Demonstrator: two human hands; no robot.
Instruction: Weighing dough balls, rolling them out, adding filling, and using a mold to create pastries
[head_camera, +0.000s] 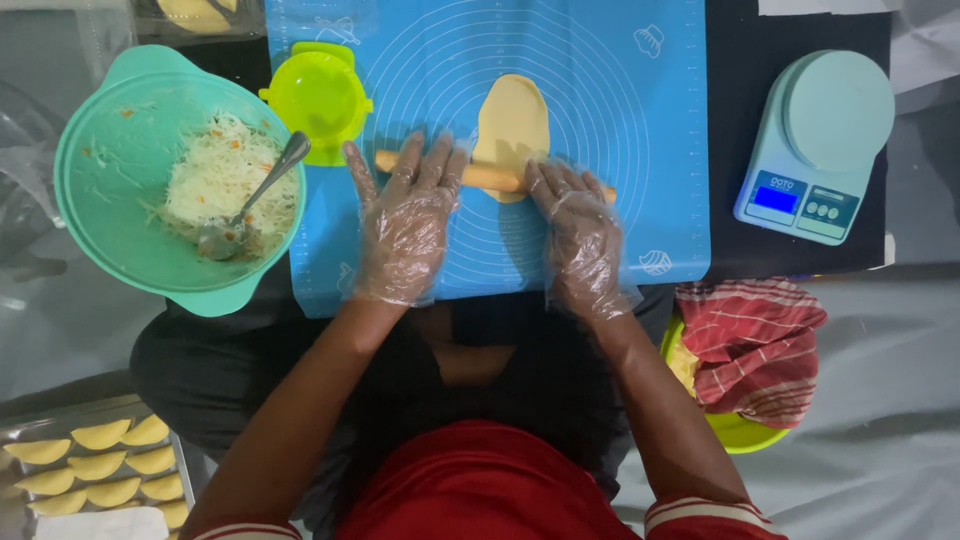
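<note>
both gloved hands, left hand (405, 222) and right hand (580, 240), lay with fingers spread flat on the rolling pin (487, 177), which rested across the oval dough (512, 130) on the blue mat (610, 120).

The blue baking mat (600, 150) carries white concentric circles. On it lies pale yellow dough (512, 125); left of it sit a lime-green mould (318, 95) and a teal bowl (110, 170) of white shreds flecked orange. Right of it: a pale mint scale (815, 140), red-and-white striped cloth (755, 345).
</note>
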